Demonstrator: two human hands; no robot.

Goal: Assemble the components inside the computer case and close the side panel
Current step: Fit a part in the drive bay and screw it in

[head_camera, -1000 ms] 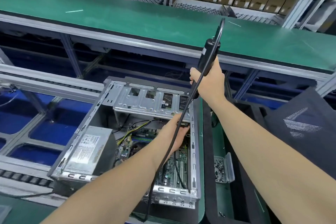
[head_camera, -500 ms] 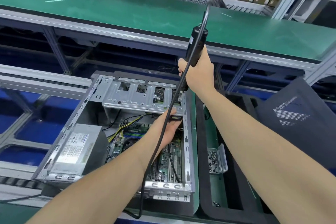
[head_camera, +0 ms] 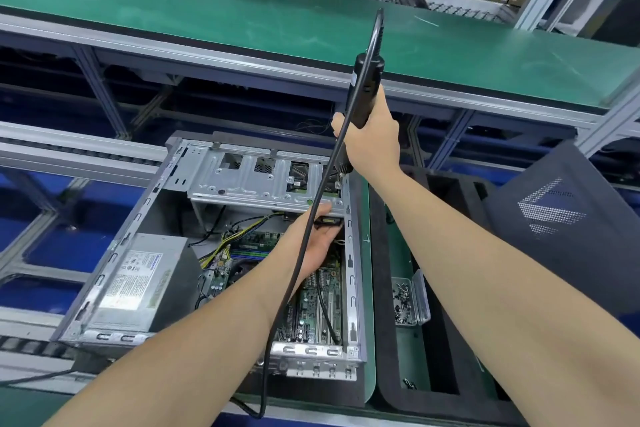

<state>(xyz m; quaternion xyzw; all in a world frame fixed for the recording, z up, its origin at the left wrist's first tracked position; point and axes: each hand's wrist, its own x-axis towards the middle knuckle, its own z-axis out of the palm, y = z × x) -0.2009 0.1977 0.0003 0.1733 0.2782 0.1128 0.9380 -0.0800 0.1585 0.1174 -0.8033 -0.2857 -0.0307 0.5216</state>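
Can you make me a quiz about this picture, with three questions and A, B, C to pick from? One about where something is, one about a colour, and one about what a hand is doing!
1. Where is the clear box of screws?
A. To the right of the computer case
B. Inside it
C. On top of it

2. What colour is the cable of the electric screwdriver?
A. Red
B. Black
C. White

3. What is the right hand doing?
A. Lying flat
B. Pointing
C. Gripping the electric screwdriver

Answers:
1 A: the box sits outside the case's right wall.
2 B: a black cable loops from the tool's top and runs down.
3 C: the fingers wrap round the tool's body.
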